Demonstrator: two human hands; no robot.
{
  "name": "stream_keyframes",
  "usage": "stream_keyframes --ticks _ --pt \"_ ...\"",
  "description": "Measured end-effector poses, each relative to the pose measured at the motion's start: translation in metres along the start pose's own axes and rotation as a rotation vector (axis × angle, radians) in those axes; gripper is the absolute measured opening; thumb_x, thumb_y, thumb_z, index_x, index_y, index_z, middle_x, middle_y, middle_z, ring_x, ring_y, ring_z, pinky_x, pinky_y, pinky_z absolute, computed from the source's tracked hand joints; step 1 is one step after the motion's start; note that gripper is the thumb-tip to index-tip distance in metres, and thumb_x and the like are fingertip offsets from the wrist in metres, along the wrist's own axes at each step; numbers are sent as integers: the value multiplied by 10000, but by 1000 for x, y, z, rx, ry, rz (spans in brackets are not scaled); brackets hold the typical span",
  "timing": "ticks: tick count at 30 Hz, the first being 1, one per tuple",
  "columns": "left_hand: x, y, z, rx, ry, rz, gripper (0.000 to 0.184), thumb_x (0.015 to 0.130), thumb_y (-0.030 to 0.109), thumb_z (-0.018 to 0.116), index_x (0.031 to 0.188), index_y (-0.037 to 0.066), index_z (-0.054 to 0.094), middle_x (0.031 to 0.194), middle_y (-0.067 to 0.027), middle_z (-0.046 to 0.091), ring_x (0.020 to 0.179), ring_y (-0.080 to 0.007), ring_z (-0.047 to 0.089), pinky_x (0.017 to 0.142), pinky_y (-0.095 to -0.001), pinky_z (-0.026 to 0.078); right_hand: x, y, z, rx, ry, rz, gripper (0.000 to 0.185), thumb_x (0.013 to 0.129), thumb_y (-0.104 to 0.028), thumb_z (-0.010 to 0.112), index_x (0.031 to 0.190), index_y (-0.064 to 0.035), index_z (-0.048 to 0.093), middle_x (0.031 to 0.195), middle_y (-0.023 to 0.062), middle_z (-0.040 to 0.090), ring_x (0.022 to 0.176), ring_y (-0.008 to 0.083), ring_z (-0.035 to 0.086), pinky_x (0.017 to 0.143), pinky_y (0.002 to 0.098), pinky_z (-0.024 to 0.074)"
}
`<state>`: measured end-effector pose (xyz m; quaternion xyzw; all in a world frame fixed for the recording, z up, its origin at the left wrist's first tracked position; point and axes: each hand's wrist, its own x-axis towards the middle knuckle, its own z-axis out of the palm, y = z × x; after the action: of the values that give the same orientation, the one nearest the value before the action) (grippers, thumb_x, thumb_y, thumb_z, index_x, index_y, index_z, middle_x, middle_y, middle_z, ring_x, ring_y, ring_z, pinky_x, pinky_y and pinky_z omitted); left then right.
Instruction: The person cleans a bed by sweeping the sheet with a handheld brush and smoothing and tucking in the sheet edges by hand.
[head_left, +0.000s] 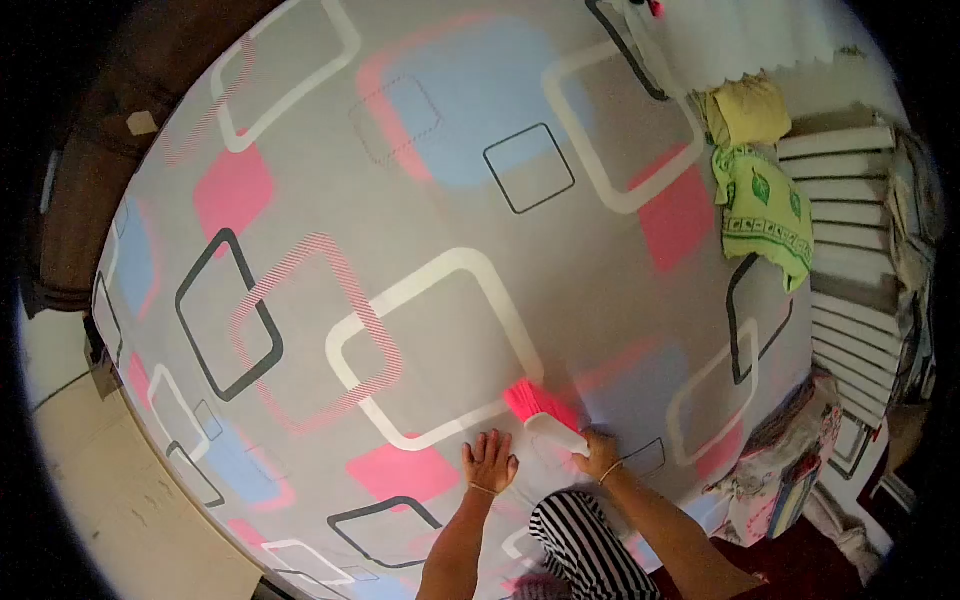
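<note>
A grey bed sheet (440, 220) with pink, blue, white and black rounded squares is spread over the bed. My right hand (598, 455) is wrapped around the white handle of a bed brush (545, 412). The brush's pink bristles rest on the sheet near the corner of a white square outline. To the left of the brush, my left hand (489, 463) lies flat on the sheet with its fingers spread, holding nothing. A black-and-white striped garment (590, 545) shows between my forearms.
A green patterned cloth (764, 215) and a yellow cloth (747, 110) lie at the bed's right edge, beside a white slatted rack (850, 250). Bundled fabrics (775, 465) sit at the lower right. A dark wooden bed frame (80, 190) curves along the upper left.
</note>
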<state>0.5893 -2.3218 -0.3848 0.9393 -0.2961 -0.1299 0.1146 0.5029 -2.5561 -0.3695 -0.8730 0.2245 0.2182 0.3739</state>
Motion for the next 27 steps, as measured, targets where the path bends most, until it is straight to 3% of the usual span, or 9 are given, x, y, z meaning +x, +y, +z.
stream_keyframes --ticks 3,6,10,16,18,27 --pt "-12 -3 19 -67 19 16 455 778 349 485 1170 128 551 1265 -152 458 1208 -342 354 984 -568 192 3 1 -1 31 25 -48 293 640 -290 678 837 -100 574 731 143 607 652 352 594 573 442 471" --pt "-12 -3 20 -76 47 34 463 788 335 474 1194 125 544 1287 -164 441 1237 -358 325 1009 -565 153 -1 10 9 -77 54 -78 320 643 -316 674 850 -92 575 761 161 611 672 357 595 581 444 470" --pt "-11 4 10 11 -41 -8 451 790 347 479 1216 209 530 1322 -90 414 1248 -286 309 1006 -541 160 0 18 13 -6 71 -101 309 650 -280 658 857 -67 574 732 175 610 648 368 595 578 452 470" --pt "-11 6 13 33 62 33 490 792 335 465 1251 165 495 1361 -119 359 1285 -303 253 1022 -547 125 2 6 10 -2 158 -134 266 678 -264 644 821 -54 567 707 187 612 647 384 599 577 455 476" --pt "-9 9 10 -8 89 53 493 793 287 453 1250 104 486 1364 -187 340 1289 -365 245 1033 -562 95 0 2 5 15 138 -114 270 699 -295 642 807 -59 567 726 195 621 673 393 602 598 465 480" --pt "-12 9 9 -40 155 62 546 734 254 508 1262 120 470 1392 -168 301 1304 -348 225 1031 -560 113 -4 -3 6 30 196 -134 264 713 -270 635 865 -67 562 756 171 632 695 371 612 641 474 476"
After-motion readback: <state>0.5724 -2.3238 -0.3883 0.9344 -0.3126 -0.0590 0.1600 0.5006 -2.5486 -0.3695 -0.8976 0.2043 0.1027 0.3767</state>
